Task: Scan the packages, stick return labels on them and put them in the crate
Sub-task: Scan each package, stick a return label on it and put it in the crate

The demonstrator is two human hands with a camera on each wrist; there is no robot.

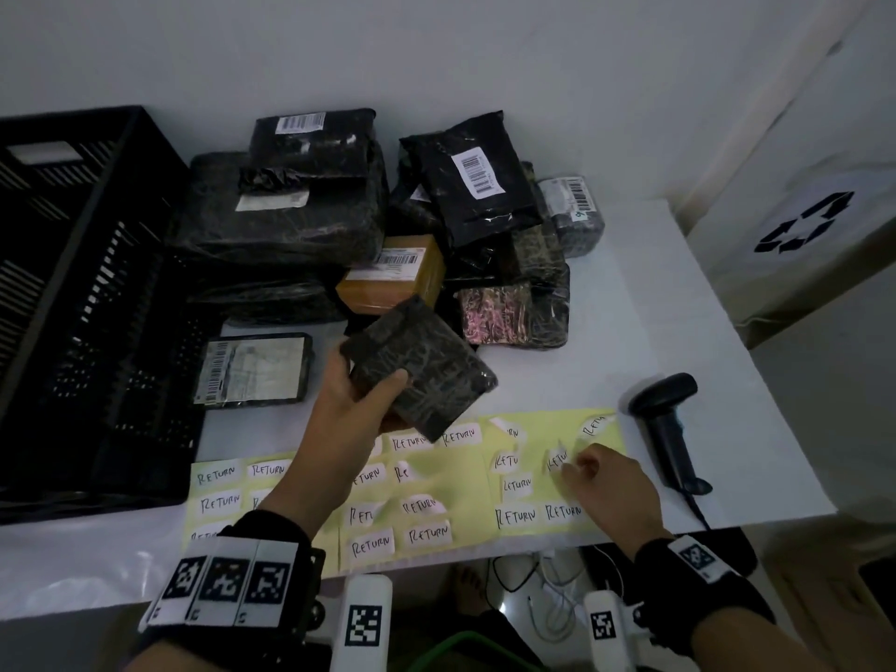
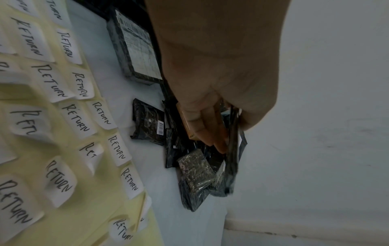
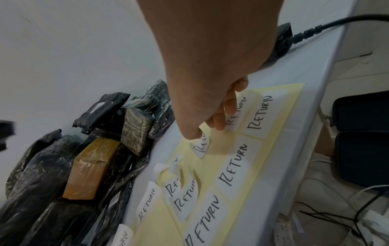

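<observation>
My left hand point(image 1: 383, 400) grips a small dark wrapped package point(image 1: 422, 366) and holds it tilted above the yellow label sheets point(image 1: 460, 482). In the left wrist view the package point(image 2: 233, 149) shows edge-on behind the fingers point(image 2: 210, 129). My right hand point(image 1: 574, 465) pinches a white RETURN label point(image 1: 557, 460) on the right sheet. In the right wrist view this label point(image 3: 201, 146) curls up off the backing under my thumb. The black crate point(image 1: 72, 308) stands at the left. The black scanner point(image 1: 669, 424) lies on the table to the right of my right hand.
A pile of dark wrapped packages and a brown box point(image 1: 392, 274) fills the back of the white table point(image 1: 654, 308). A flat labelled package point(image 1: 252, 371) lies beside the crate. A recycling bag point(image 1: 805, 220) stands at the right. Cables hang below the front edge.
</observation>
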